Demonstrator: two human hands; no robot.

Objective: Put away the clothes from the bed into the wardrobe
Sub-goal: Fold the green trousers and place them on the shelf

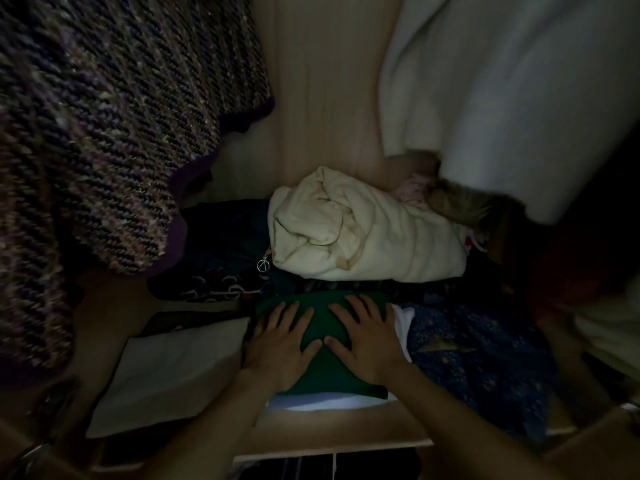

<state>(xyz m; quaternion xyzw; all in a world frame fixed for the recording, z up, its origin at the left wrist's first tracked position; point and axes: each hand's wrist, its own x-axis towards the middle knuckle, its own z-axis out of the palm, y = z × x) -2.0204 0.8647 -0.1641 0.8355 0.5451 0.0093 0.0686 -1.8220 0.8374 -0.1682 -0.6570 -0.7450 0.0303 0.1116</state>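
Hands, left [277,344] and right [363,337], flat (fingers spread) on green garment [322,372].

Very dim and grainy overall; the upper centre of the frame is brightest, the lower corners sink into shadow, and edges look blurred and bent.

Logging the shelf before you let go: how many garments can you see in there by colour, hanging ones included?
Green: 1, folded top
White: 3
Cream: 1 bundle
Blue patterned: 1
Dark patterned: 1
Purple knit: 1
Total: 8
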